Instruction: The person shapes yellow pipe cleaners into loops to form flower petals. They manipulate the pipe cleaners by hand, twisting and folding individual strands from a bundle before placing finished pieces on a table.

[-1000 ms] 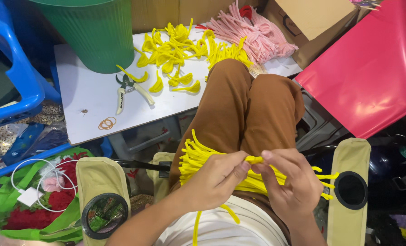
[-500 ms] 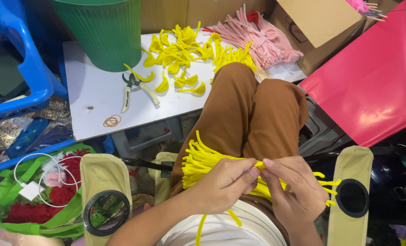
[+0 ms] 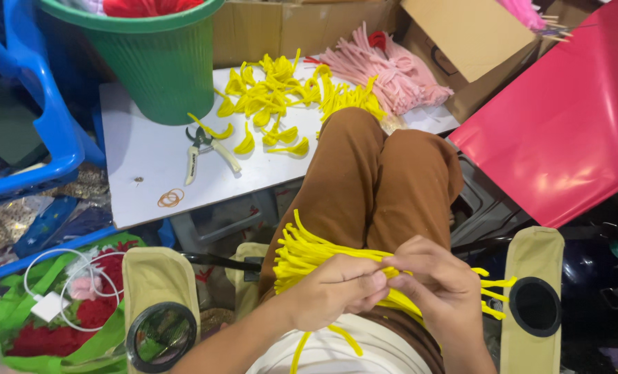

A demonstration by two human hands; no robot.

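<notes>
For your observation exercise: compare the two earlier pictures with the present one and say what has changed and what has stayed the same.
The left hand and right hand have drawn closer together, fingertips now meeting on one yellow pipe cleaner above the bundle on the lap. Both kept their hold throughout. The white table, pliers, green bin and pink pile stayed as they were.

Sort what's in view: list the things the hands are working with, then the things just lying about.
In hand: left hand, right hand, yellow pipe cleaners on the lap.

Lying about: pliers, rubber bands, green bin, pink pipe cleaners, red sheet.
</notes>
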